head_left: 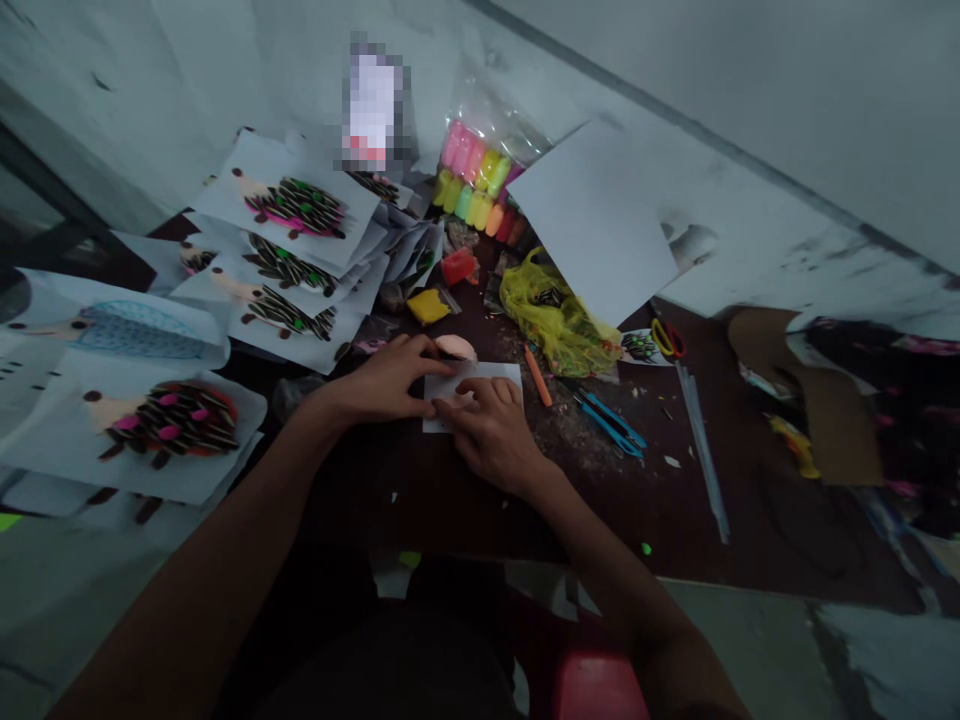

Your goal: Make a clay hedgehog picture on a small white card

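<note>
A small white sheet of paper (504, 374) lies on the dark table under both of my hands. My left hand (394, 380) rests on its left side, thumb and forefinger apart. From the right, my right hand (495, 430) bends over the sheet with fingers curled down and pressed together. Its fingertips meet the paper close to my left thumb; whatever they may hold is hidden. Just beyond the sheet sits a peach-coloured lump of clay (455, 347), close to my left fingers. An orange stick-shaped piece (538, 375) lies right of the paper.
Hedgehog pictures (292, 205) with dark seed spines are piled at left. Behind are a bag of coloured clay (480, 175), yellow clay (429, 306) and a yellow plastic bag (555, 315). A blue cutter (611, 422), scissors (667, 340) and clear sticks (703, 450) lie at right.
</note>
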Available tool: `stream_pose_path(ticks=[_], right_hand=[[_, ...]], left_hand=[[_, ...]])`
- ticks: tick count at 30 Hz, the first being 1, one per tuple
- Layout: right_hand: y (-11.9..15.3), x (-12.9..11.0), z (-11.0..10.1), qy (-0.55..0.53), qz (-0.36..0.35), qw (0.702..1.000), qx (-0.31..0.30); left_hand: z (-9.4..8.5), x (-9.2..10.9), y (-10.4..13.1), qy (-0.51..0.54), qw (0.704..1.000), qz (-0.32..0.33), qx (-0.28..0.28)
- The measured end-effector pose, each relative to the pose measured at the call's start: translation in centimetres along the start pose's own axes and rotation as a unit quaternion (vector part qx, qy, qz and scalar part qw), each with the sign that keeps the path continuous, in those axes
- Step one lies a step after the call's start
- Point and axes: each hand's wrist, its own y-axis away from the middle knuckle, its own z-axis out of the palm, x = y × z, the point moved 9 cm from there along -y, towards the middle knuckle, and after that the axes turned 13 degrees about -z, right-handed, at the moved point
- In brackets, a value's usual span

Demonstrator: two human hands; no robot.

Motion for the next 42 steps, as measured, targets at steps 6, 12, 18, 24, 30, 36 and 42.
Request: stream_pose_path(ticks=[6,12,18,24,30,36,42], right_hand=[[0.4,1.0,-0.5,-0.016,0.047,0.997,0.058],[0.2,1.0,-0.1,-0.015,0.042,0.999,0.03],[-0.1,0.7,0.1,-0.017,0.028,0.999,0.008],[-0.2,0.4,0.0,-0.032,0.017,0.999,0.005],[0.7,0.3,-0.5,0.002,0.003,0.999,0.038],[0.9,-0.1,0.2,0.04,-0.01,0.999,0.005],[0.8,-0.1,-0.1,0.063,0.008,0.998,0.009]], left_hand=[[0.0,0.0,0.0,-0.005,1.0,0.003,-0.003],[0.0,0.1,0.1,-0.004,1.0,0.003,-0.016],[0.1,0.0,0.0,-0.017,1.0,0.005,-0.016],[0.2,0.0,0.1,-0.027,0.999,0.007,-0.017],[0.2,-0.1,0.1,-0.019,1.0,0.018,-0.013],[0.2,-0.3,0.1,-0.014,1.0,0.018,-0.015],[0.2,-0.3,0.1,-0.011,0.999,0.013,-0.027]])
